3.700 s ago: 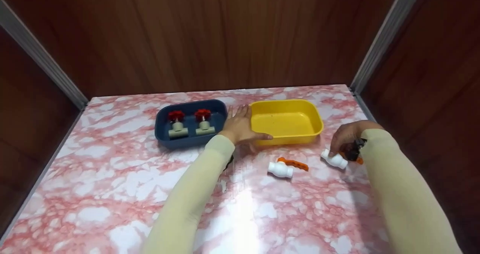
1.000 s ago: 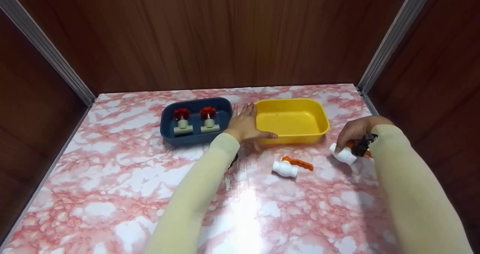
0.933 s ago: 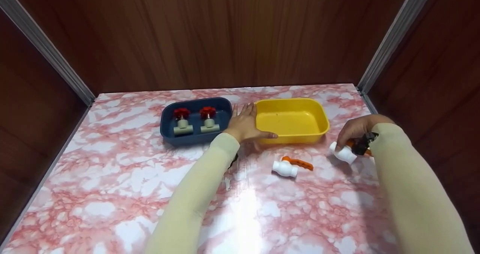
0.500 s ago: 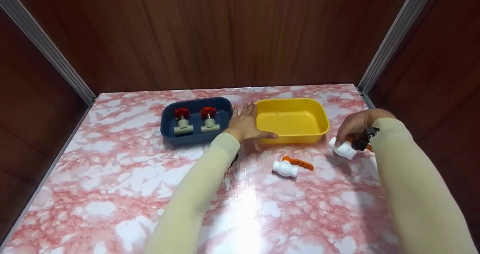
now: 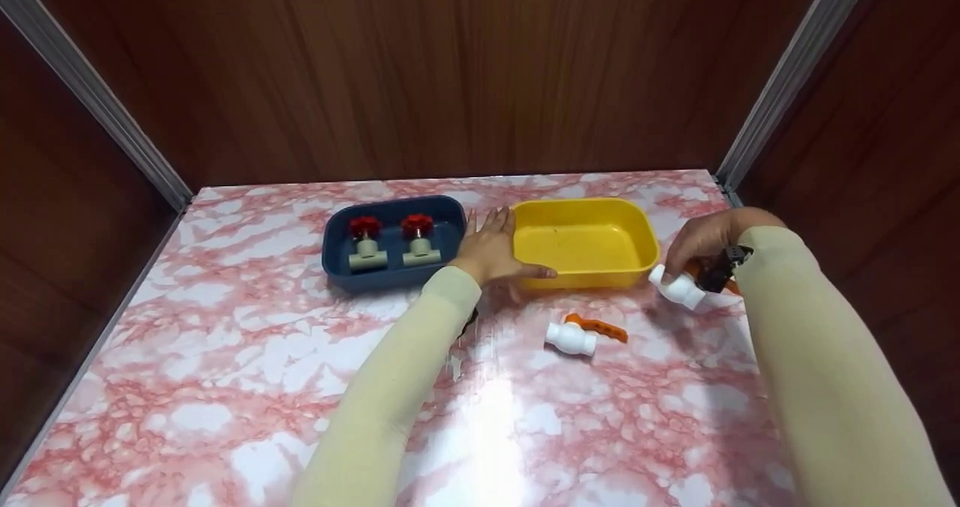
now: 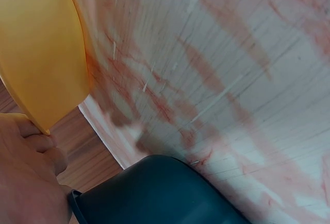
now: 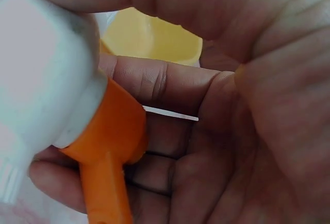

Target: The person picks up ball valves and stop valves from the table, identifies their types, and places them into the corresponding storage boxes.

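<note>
Pink-and-white marbled tabletop fills the foreground of my head view. Nearest to me lies one white ball valve with an orange lever, touched by neither hand. Beyond it to the right, the right hand grips the second ball valve with thumb and fingers, seemingly above the surface, near the yellow tray. The left hand sits between that tray and the blue tray, fingers straight and spread, apparently touching both rims. Inside the blue one, two red-handwheel stop valves stand side by side; I judge that pair done. Neither ball valve is in a tray, so I count both as left. Farthest off rises a wood-grain panel.
</note>
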A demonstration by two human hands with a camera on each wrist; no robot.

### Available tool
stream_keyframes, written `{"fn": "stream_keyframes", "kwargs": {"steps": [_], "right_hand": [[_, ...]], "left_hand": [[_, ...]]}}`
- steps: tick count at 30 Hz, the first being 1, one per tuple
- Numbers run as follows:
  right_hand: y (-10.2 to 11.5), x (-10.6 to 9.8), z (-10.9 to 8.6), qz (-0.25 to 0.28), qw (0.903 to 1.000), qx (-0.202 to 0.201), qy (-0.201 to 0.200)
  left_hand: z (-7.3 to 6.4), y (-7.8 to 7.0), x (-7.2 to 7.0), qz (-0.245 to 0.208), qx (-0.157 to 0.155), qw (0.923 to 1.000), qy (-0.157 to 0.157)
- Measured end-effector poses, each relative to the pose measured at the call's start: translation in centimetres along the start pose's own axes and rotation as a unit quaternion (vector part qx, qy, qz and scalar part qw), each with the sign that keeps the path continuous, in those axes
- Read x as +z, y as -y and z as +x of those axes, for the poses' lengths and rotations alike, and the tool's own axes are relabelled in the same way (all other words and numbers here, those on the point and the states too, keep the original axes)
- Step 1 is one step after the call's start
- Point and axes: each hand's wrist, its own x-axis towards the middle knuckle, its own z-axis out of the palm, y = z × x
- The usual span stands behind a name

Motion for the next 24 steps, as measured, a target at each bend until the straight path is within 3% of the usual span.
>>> {"fn": "stream_keyframes", "kwargs": {"steps": [10,24], "right_hand": [[1.5,-0.3,0.5,-0.047,0.9981,-0.04,-0.008],[3.5,-0.3,0.2,-0.065,0.9965,-0.053,-0.005]], "left_hand": [[0.1,0.0,0.1,0.019,0.005,0.9998,-0.01],[0.2,0.0,0.1,0.024,0.002,0.9996,-0.011]]}}
